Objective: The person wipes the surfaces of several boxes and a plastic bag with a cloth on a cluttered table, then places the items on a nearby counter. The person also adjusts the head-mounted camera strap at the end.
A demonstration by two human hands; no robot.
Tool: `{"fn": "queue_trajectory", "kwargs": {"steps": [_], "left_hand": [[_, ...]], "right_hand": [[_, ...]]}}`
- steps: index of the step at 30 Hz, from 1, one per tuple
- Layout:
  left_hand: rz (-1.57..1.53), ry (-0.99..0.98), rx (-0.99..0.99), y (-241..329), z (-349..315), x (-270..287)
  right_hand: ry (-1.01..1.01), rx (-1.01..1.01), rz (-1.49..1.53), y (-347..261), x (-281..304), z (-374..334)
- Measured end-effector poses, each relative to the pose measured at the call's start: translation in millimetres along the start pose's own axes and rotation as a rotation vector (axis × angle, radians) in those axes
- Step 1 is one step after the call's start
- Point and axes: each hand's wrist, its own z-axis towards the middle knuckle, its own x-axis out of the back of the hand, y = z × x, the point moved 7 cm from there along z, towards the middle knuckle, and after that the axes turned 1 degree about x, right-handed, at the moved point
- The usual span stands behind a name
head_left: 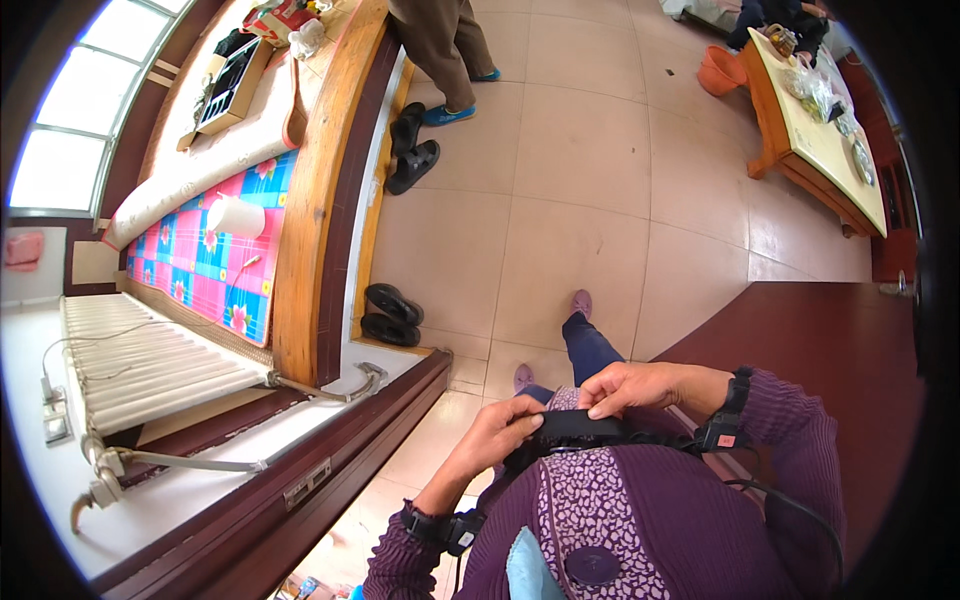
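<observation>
At my waist lies a wide black strap (pixel 578 428), stretched between my two hands in front of a purple top. The fingers of my left hand (pixel 500 432) are closed on its left end. My right hand (pixel 632 386) pinches its upper edge, thumb on the near side. What the fingertips press behind the strap is hidden. Each wrist wears a black band with a small box, the left box (pixel 463 538) and the right box (pixel 722 438). A thin black cable (pixel 790 508) runs along my right sleeve.
On the left is a wood-edged raised platform (pixel 305 230) with a white cup (pixel 236 216); a white radiator (pixel 160 365) stands nearer. Dark shoes (pixel 392 315) lie beside it. Another person's legs (pixel 440 50) are ahead. A dark red door (pixel 790 370) is at right, a table (pixel 815 150) beyond.
</observation>
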Motion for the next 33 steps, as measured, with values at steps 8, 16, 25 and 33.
{"fn": "queue_trajectory", "kwargs": {"steps": [8,16,25,33], "left_hand": [[-0.059,0.028,-0.046,62.9,85.4,3.5],[0.348,-0.049,-0.181,103.7,100.5,20.0],[0.418,0.069,-0.142,179.1,178.6,94.0],[0.643,-0.145,-0.349,287.6,261.0,100.3]], "right_hand": [[0.023,-0.021,0.03,-59.6,88.0,-50.9],[0.013,0.059,-0.035,-127.5,156.7,-58.5],[0.169,0.089,-0.311,-201.4,224.9,-113.3],[0.32,0.226,-0.429,-262.6,245.4,-148.9]]}}
